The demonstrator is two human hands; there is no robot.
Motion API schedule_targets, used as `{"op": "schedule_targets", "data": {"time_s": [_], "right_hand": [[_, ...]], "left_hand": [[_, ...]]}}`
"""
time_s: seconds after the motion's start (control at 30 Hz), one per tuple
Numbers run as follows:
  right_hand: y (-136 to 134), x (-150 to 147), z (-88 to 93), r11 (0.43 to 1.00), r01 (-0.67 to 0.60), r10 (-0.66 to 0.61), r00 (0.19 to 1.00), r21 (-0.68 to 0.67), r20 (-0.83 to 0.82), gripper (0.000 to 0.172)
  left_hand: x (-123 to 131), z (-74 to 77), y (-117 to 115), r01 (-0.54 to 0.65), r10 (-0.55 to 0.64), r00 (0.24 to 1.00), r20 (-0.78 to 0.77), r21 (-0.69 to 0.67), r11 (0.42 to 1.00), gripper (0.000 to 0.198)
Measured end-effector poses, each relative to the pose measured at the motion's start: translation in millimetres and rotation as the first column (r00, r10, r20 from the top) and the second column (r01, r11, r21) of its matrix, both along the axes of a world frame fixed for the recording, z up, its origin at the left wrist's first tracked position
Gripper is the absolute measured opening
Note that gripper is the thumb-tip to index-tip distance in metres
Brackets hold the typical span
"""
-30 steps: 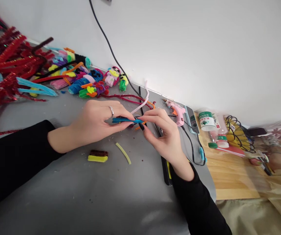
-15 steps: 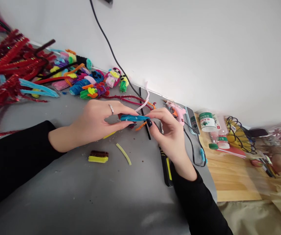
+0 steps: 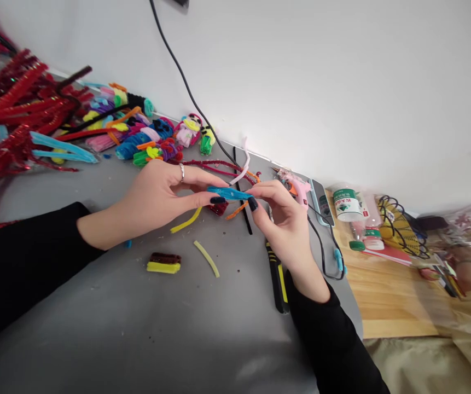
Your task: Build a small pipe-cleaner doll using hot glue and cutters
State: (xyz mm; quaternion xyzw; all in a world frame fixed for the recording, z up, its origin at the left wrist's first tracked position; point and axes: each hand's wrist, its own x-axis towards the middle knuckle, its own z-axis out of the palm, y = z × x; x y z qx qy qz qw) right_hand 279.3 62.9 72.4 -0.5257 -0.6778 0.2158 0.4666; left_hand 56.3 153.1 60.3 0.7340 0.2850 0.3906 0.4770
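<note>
My left hand (image 3: pixel 159 194) and my right hand (image 3: pixel 282 219) meet over the grey table (image 3: pixel 137 328), both pinching a short blue pipe cleaner piece (image 3: pixel 229 192) held level between the fingertips. A ring sits on a left finger. Just under the blue piece lie a small dark red bit (image 3: pixel 219 208) and an orange scrap (image 3: pixel 236 210). A yellow pipe cleaner strip (image 3: pixel 186 221) lies below my left fingers, a second yellow strip (image 3: pixel 207 258) nearer me. A brown and yellow folded bundle (image 3: pixel 164 263) rests in front of my left wrist.
Red tinsel stems (image 3: pixel 9 115) pile up at the far left. Several finished pipe cleaner figures (image 3: pixel 149 139) line the wall. A pink glue gun (image 3: pixel 298 189) with black cord, black-yellow pliers (image 3: pixel 277 276), a green-labelled bottle (image 3: pixel 346 203) and a wire basket (image 3: pixel 399 224) lie to the right.
Both hands shifted slightly right and turned the blue piece. A yellow strip under my left hand has come into view.
</note>
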Motion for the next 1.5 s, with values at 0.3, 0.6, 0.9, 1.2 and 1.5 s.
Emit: {"op": "schedule_targets", "data": {"time_s": [0.3,0.6,0.9,1.2,1.5], "right_hand": [[-0.3,-2.3,-6.9,1.000,-0.024,0.024,0.999,0.015,-0.034,0.037],[-1.7,-6.9,-6.2,0.992,-0.082,0.061,0.975,0.091,0.216,0.035],[-0.5,-7.2,-7.6,0.987,-0.074,0.038,0.971,0.144,0.238,0.022],[-1.9,-10.0,-5.8,0.986,-0.091,0.053,0.966,0.140,0.254,0.017],[-3.4,-14.6,-6.2,0.998,-0.008,-0.006,0.976,0.061,0.219,0.014]], "left_hand": [[1.3,1.8,-0.3,-0.083,0.083,0.997,0.011,0.030,0.996,0.012],[0.7,0.6,-1.1,-0.075,0.075,0.997,0.013,0.041,0.996,0.008],[0.9,-3.9,1.2,0.005,-0.005,1.000,-0.011,-0.011,1.000,0.011],[0.1,-3.5,0.4,0.024,-0.021,0.999,-0.046,0.055,0.998,0.012],[-0.1,0.0,-1.3,0.022,-0.012,0.995,-0.095,0.102,0.995,0.014]]}}
